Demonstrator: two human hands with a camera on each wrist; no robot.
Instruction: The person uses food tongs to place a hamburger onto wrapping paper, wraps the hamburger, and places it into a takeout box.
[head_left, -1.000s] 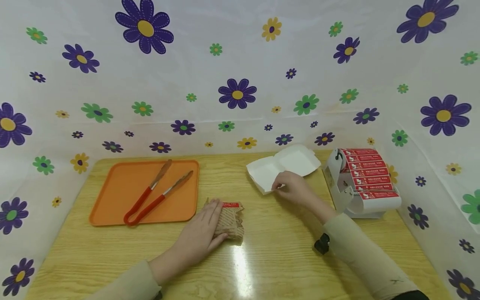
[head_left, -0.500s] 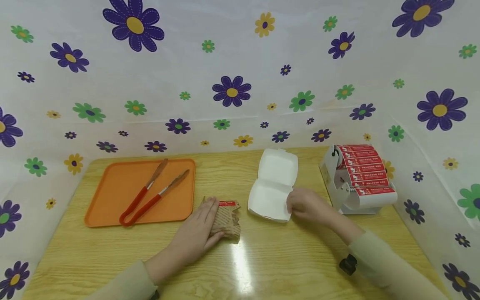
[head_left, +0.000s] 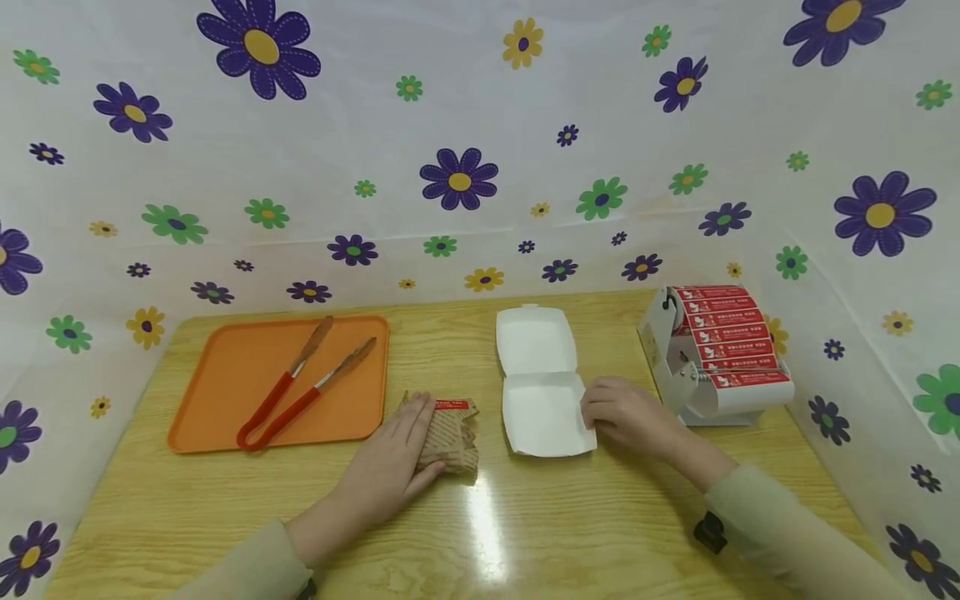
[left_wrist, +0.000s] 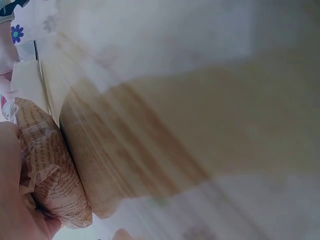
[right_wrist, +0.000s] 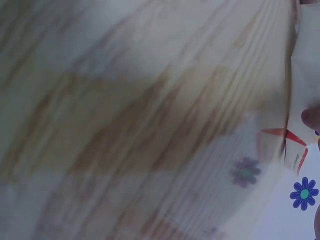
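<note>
A packet [head_left: 454, 442] wrapped in brown newsprint-patterned paper lies on the table, with a red sticker [head_left: 452, 405] at its far edge. My left hand [head_left: 382, 467] rests over its left side, fingers extended and thumb along the near side; the left wrist view shows the crumpled wrapper [left_wrist: 50, 165] bulging beyond the hand. What is inside stays hidden. To the right stands a white takeaway box [head_left: 547, 414], lid folded back away from me, with nothing in it. My right hand [head_left: 637, 421] pinches the right wall of its near half. Only fingertips show in the right wrist view, against the box's white side [right_wrist: 304, 75].
At the left, an orange tray [head_left: 202, 408] bears red-handled tongs [head_left: 288, 417] that overhang its near edge. A dispenser [head_left: 705, 400] with a roll of red-and-white stickers [head_left: 727, 333] stands at the right. A flower-patterned sheet [head_left: 337, 150] encloses the table's back and sides.
The right hand has swung the box round from a slant until it lies straight, hinge crosswise, and brought it nearer. The left hand has stayed on the packet. The view has shifted slightly.
</note>
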